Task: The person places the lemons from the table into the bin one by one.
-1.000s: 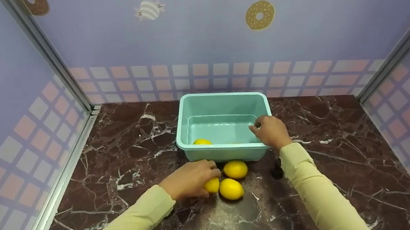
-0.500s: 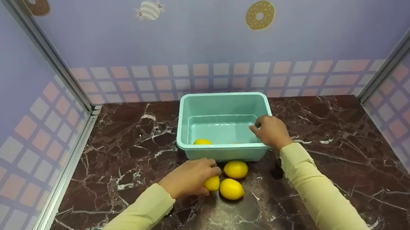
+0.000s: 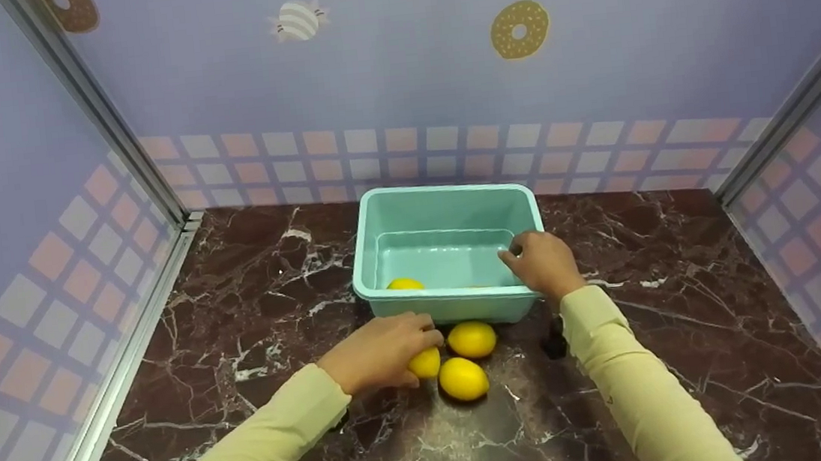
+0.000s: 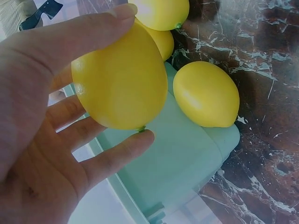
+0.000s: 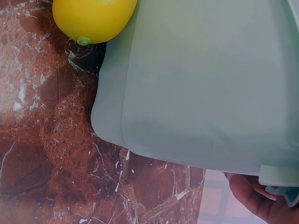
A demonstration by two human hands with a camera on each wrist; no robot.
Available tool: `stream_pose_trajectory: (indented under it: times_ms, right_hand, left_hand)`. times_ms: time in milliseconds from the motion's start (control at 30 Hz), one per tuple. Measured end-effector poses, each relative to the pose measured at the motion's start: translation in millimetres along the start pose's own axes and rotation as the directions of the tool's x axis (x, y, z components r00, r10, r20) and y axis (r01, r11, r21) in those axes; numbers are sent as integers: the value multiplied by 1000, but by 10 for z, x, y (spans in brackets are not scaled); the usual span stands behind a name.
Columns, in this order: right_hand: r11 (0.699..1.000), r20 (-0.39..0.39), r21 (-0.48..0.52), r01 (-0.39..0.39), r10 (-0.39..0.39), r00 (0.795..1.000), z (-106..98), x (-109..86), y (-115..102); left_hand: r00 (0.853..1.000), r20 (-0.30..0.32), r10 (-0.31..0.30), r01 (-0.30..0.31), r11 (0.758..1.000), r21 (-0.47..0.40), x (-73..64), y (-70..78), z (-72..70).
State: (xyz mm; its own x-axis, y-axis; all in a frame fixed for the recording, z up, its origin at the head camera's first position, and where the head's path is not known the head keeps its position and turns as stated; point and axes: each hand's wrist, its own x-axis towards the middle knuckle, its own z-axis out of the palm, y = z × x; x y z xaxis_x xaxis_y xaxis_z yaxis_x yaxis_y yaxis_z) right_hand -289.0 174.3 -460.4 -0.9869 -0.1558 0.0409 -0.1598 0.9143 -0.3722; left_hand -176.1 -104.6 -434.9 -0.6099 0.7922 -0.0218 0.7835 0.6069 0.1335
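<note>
My left hand (image 3: 385, 353) holds a yellow lemon (image 3: 425, 364) just in front of the light-green plastic basin (image 3: 455, 306). In the left wrist view, thumb and fingers surround this lemon (image 4: 122, 79). Another lemon (image 4: 205, 93) lies against the basin's outer wall; from the head it is hidden by my left hand. Two more lemons, one near the wall (image 3: 472, 340) and one closer to me (image 3: 463, 379), lie right of that hand. Inside the basin a lemon (image 3: 406, 284) shows partly over the front rim. My right hand (image 3: 543, 263) grips the basin's right rim, fingers (image 5: 250, 196) curled there.
Dark red marbled counter (image 3: 271, 274) surrounds the basin. A purple patterned wall (image 3: 425, 71) stands close behind it, with side panels left and right. A yellow sliver (image 3: 475, 287) shows at the basin's front rim.
My left hand has shifted slightly up and towards the basin, with the lemon in it. My right hand, the basin and the other lemons have stayed in place.
</note>
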Motion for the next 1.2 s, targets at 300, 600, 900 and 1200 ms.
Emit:
stream_pose_trajectory:
  times_ms: [300,600,900,1200]
  right_hand:
    - [1000,-1,-1,9,-9,1000,-1,-3,-1]
    - [1000,-13,-11,21,-21,1000,0,-7,0]
    - [1000,-14,-9,16,-16,1000,1,-4,-1]
    - [1000,-11,-2,13,-13,1000,9,-5,-1]
  left_hand:
    - [1000,-5,2,-2,1000,18,9,2,-38]
    - [1000,-11,6,-6,999,41,12,14,-109]
    - [1000,-13,12,-12,999,38,28,8,-127]
    - [999,-27,22,-21,999,40,42,-1,-161]
